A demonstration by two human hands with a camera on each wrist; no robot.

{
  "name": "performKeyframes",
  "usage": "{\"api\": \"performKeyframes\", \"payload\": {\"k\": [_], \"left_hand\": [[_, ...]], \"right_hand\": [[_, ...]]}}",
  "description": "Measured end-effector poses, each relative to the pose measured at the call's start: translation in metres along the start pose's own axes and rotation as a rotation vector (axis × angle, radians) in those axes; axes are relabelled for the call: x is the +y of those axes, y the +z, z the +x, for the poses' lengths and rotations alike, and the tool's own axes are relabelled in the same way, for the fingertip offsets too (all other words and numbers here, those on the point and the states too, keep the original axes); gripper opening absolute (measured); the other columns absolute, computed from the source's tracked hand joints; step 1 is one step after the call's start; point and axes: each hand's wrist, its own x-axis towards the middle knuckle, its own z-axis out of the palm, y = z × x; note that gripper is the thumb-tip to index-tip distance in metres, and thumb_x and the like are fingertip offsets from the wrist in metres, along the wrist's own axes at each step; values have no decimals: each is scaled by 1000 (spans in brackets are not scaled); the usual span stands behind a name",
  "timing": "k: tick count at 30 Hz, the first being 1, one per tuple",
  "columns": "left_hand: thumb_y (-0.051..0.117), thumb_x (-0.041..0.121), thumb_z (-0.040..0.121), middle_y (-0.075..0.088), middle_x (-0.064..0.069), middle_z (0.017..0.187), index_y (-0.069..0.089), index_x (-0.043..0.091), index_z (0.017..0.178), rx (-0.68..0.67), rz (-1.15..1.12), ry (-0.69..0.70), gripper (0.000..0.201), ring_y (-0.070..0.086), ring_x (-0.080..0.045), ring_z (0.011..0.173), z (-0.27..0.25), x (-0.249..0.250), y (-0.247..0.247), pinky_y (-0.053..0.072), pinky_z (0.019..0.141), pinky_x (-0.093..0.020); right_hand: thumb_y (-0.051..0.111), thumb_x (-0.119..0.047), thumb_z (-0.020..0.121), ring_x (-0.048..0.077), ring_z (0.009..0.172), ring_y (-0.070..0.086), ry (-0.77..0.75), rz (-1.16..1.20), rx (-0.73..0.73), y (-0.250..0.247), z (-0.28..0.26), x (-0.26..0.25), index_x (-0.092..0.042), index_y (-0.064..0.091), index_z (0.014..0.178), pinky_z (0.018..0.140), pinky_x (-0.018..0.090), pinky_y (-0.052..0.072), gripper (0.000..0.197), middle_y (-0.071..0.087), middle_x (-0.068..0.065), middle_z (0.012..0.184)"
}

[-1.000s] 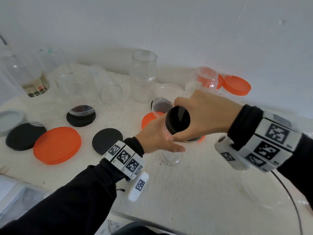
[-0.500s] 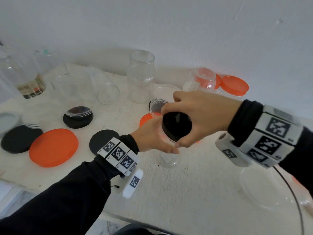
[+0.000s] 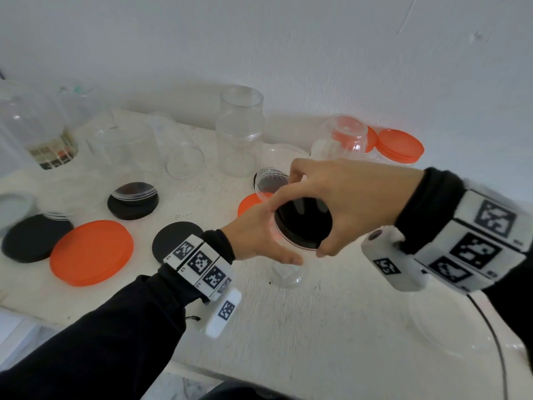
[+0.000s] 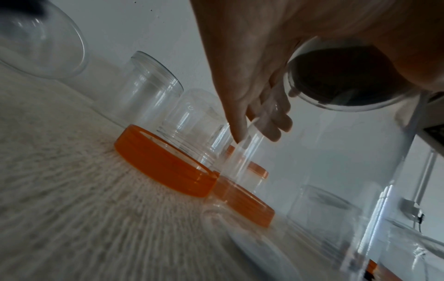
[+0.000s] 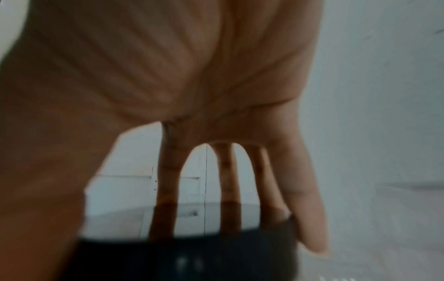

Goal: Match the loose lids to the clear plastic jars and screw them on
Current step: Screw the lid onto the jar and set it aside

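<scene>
A small clear jar (image 3: 285, 274) stands tilted over the white table (image 3: 331, 327), and my left hand (image 3: 274, 249) grips its side from the left. A black lid (image 3: 301, 226) sits on the jar's mouth. My right hand (image 3: 340, 197) reaches over from the right, its thumb and fingers curled round the lid's rim. In the left wrist view my left fingers (image 4: 266, 121) wrap the clear wall, with the black lid (image 4: 346, 81) above. The right wrist view shows my fingers (image 5: 168, 180) spread over the black lid (image 5: 187, 254).
Several lidless clear jars (image 3: 240, 131) stand along the back by the wall. Loose black lids (image 3: 34, 238) and a big orange lid (image 3: 90, 252) lie at the left. More orange lids (image 3: 399, 145) lie at the back right. A clear dish (image 3: 450, 327) and a cable sit front right.
The black lid was tilted toward the camera above the jar; it has come down flatter onto the mouth. My right fingers have shifted round its rim. My left hand kept its hold.
</scene>
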Motion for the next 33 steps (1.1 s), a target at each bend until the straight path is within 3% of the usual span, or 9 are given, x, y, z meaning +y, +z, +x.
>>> {"api": "performKeyframes", "payload": {"k": [4, 10, 14, 17, 23, 27, 29, 31, 33], "left_hand": [[81, 37, 47, 58, 21, 98, 46, 37, 103, -4, -21, -16, 66, 54, 12, 97, 1, 1, 2, 41, 82, -7], [82, 34, 51, 60, 10, 111, 46, 23, 120, -60, -75, -20, 79, 57, -2, 107, 1, 1, 1, 44, 89, -17], [77, 46, 48, 58, 15, 109, 44, 33, 115, -22, 22, 6, 76, 55, 1, 105, 1, 2, 2, 44, 90, -18], [77, 43, 48, 56, 21, 105, 45, 41, 109, 7, 11, 12, 69, 53, 8, 103, 1, 3, 3, 42, 89, -11], [79, 42, 48, 60, 14, 103, 47, 33, 110, -13, -19, -6, 70, 57, 1, 100, 1, 2, 4, 44, 87, -17], [83, 35, 50, 61, 9, 107, 47, 23, 115, -38, -38, -11, 75, 58, -2, 101, 1, 1, 4, 46, 85, -17], [80, 43, 49, 60, 12, 108, 46, 25, 117, -8, 5, -2, 79, 57, -4, 104, 0, 0, 3, 46, 88, -19], [78, 47, 47, 58, 18, 105, 46, 32, 116, 21, 42, 3, 77, 56, -2, 106, -1, 0, 3, 44, 89, -17], [80, 45, 46, 55, 23, 103, 44, 42, 110, 19, 50, 3, 73, 53, 8, 102, -1, 1, 2, 41, 87, -10]], "right_hand": [[66, -60, 59, 8, 73, 46, 107, -26, 127, 10, 3, -6, -37, 46, 120, 62, 20, 44, 68, 41, -6, 91], [53, -73, 66, -1, 59, 31, 298, 49, 319, 22, 4, -18, -32, 48, 102, 51, 17, 23, 55, 31, -13, 70], [52, -71, 72, 9, 80, 45, 192, -8, 75, 15, -4, -9, -42, 32, 134, 65, 20, 38, 72, 39, -8, 99], [68, -52, 73, 11, 103, 43, 48, 90, -34, 9, -8, -1, -51, 27, 137, 83, 19, 43, 76, 32, -6, 122], [48, -71, 69, 11, 59, 38, 184, -60, 214, 27, -3, -11, -35, 46, 129, 51, 16, 28, 70, 34, -4, 83], [21, -79, 65, 9, 49, 29, 276, -90, 348, 36, 2, -22, -28, 55, 121, 46, 20, 18, 83, 35, -4, 71], [26, -77, 71, 17, 72, 48, 279, -119, 251, 31, -4, -19, -37, 37, 136, 56, 24, 35, 77, 47, 1, 104], [45, -65, 78, 15, 108, 45, 143, -5, 113, 26, -11, -11, -46, 24, 140, 80, 27, 44, 67, 31, -6, 135], [61, -50, 78, 14, 114, 41, 50, 93, 71, 18, -16, -6, -51, 28, 137, 91, 29, 44, 68, 29, -10, 136]]}}
